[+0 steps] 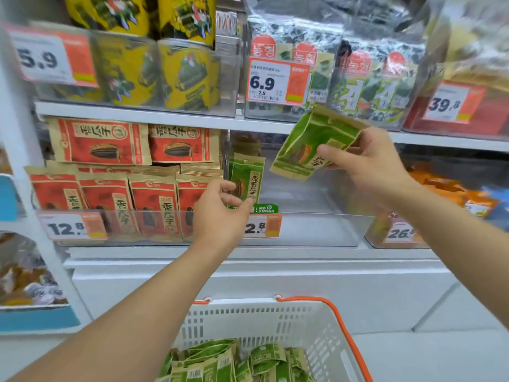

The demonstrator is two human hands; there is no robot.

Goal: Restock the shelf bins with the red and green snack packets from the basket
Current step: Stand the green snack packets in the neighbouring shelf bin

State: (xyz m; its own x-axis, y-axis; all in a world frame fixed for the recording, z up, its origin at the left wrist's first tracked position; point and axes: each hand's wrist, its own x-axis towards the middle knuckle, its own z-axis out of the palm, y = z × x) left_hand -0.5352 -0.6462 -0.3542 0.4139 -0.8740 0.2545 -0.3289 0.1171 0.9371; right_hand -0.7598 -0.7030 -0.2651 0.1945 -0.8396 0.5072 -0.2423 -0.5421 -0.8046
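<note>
Nearest the camera, below the clear bin (297, 216) taken here as landmark: a white basket (325, 337) with orange handles, holding a loose heap of green packets (220, 359); no red packets are visible in it.

Level with the bin's front wall: the left hand (217, 213), fingers apart and curled, clamped on nothing, its fingertips at or just short of the 1 standing green packet (246, 180) at the bin's left end; contact cannot be confirmed.

Above the bin's open top and toward its right: the right hand (366, 161), closed on a held green packet (311, 144), thumb across the face, packet tilted with 1 corner raised toward the shelf edge above.

Left of the bin: the red-packet bin (91, 230), apparently full, with red packets (154, 202) upright in front and more stacked behind.

Judged step: placing the held packet. To do it well, turn it upright, face forward, lower it over the front wall and set it beside the standing one, which the left hand could steady against tipping.

Appearance: flat kraft-paper pouches with green printed panels, vertical characters and a seed illustration; thin and flexible, likely to slump unless packed side by side. The bin is mostly bare.
</note>
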